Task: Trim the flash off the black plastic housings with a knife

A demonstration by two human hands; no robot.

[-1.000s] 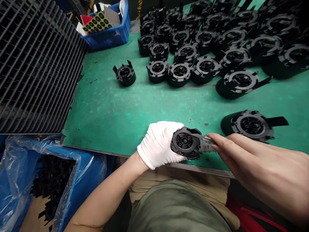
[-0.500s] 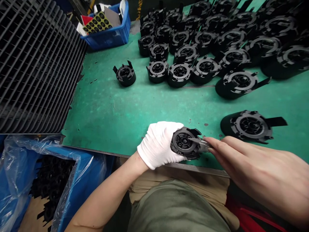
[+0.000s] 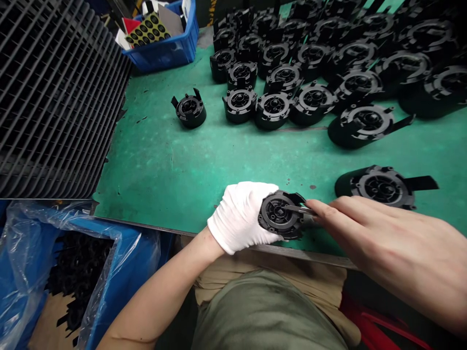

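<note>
Bottom middle: left grip (image 3: 243,218) holds a part (image 3: 280,225) — right grip (image 3: 379,243), beside it, pinches a tool (image 3: 299,209) pointing left across it.

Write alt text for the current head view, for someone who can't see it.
White-gloved left hand grips a round black housing at the edge of a green worktop, while the bare right hand holds a slim pointed metal tool over its face. Similar black housings stand beyond, with a blue bin at upper left.
</note>
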